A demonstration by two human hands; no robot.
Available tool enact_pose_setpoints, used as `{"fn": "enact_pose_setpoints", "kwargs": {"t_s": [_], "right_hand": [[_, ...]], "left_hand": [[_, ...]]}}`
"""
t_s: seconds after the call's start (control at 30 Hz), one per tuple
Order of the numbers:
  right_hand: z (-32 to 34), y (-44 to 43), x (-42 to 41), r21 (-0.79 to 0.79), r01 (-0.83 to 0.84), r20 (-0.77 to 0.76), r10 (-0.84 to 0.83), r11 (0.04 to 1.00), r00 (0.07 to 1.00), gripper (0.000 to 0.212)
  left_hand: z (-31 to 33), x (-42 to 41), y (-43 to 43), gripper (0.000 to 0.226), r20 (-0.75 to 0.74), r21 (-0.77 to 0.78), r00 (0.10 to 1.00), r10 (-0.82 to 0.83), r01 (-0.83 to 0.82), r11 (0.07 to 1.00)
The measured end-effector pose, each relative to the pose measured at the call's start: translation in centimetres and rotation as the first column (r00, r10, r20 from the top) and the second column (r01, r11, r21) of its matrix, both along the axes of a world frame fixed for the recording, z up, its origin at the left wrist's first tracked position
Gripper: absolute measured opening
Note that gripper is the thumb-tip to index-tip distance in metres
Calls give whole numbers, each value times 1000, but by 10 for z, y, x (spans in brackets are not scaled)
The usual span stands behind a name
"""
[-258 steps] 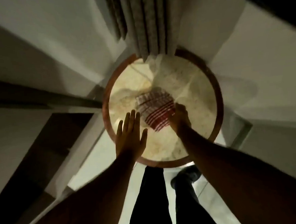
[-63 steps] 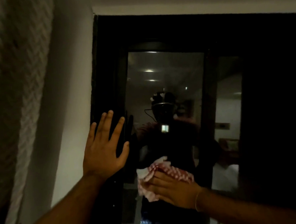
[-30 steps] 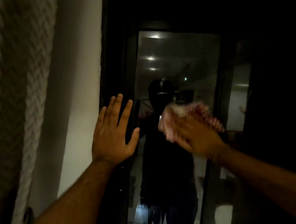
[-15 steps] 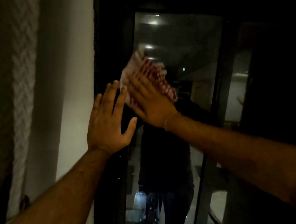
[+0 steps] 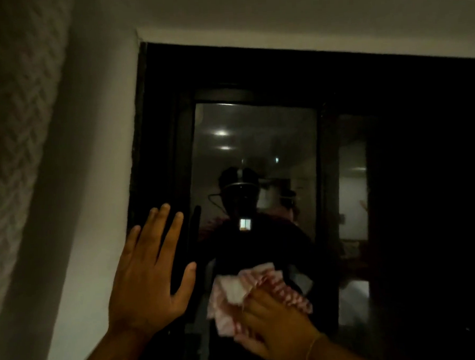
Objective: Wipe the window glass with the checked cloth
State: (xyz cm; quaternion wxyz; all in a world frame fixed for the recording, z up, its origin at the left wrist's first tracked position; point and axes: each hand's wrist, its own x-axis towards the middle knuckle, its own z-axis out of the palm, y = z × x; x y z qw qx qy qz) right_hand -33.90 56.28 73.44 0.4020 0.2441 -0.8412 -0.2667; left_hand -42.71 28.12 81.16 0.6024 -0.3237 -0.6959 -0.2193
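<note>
A dark window pane [image 5: 256, 140] in a black frame [image 5: 156, 129] fills the middle of the head view and mirrors the dim room and a person's outline. My right hand [image 5: 277, 326] presses a red-and-white checked cloth [image 5: 245, 292] flat against the lower part of the glass. The cloth is bunched and sticks out above and left of my fingers. My left hand [image 5: 150, 275] rests flat with spread fingers on the left side of the frame, holding nothing.
A white wall [image 5: 92, 160] runs along the left of the window. A pale textured curtain [image 5: 11, 136] hangs at the far left. A second darker pane [image 5: 352, 190] lies to the right. The room is dim.
My right hand has swept the cloth down the glass from the upper left of the pane to its lower middle. My left hand stays on the frame.
</note>
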Motion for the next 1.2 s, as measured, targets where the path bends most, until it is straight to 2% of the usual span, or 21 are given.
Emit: {"fn": "enact_pose_setpoints", "kwargs": {"t_s": [0.03, 0.17, 0.23, 0.37, 0.5, 0.63, 0.7, 0.77, 0.93, 1.03, 1.1, 1.13, 1.2], "right_hand": [[25, 4, 3, -115, 13, 14, -12, 993, 1000, 60], [141, 23, 4, -263, 184, -90, -214, 947, 973, 81], [190, 24, 3, -287, 177, -214, -243, 941, 946, 84], [286, 12, 0, -258, 154, -385, -248, 954, 889, 79], [315, -5, -22, -288, 23, -456, -158, 957, 876, 60], [309, -27, -35, -221, -154, -412, 51, 963, 910, 46], [299, -43, -49, -127, -212, -322, 162, 969, 933, 43], [284, -60, -55, -109, -228, -218, 200, 968, 955, 42], [231, -75, -40, -227, -273, -25, 275, 935, 961, 39], [182, -71, -22, -339, -227, 143, 289, 913, 947, 37], [146, -71, 1, -487, -188, 217, 327, 853, 920, 36], [126, -77, 16, -584, -174, 228, 367, 792, 902, 34], [83, -87, 42, -787, -184, 160, 483, 589, 861, 33]], "left_hand": [[1, 0, 1, 87, 5, -2, 1000, -1, 1, 1000], [2, 0, 0, 87, 28, -4, 1000, -5, 5, 1000], [1, 1, 0, 86, 26, -4, 1000, -4, 5, 1000], [2, 1, 1, 87, 20, -4, 1000, 1, -1, 1000], [5, 2, -3, 83, 16, -22, 1000, -17, 18, 1000], [2, 1, -1, 82, 10, -45, 1000, 2, -2, 999], [4, 1, -1, 82, 22, -42, 1000, 20, -19, 999], [6, 4, 1, 82, 46, -38, 998, 41, -39, 999], [-3, 18, -3, 79, 142, -36, 989, 28, -23, 999], [-49, 30, -10, 78, 240, -77, 971, -18, 37, 996], [-95, 36, -14, 82, 347, -109, 938, -1, 41, 993], [-123, 37, -19, 81, 374, -139, 927, 9, 47, 989], [-182, 43, -26, 75, 417, -275, 906, 66, 56, 960]]}}
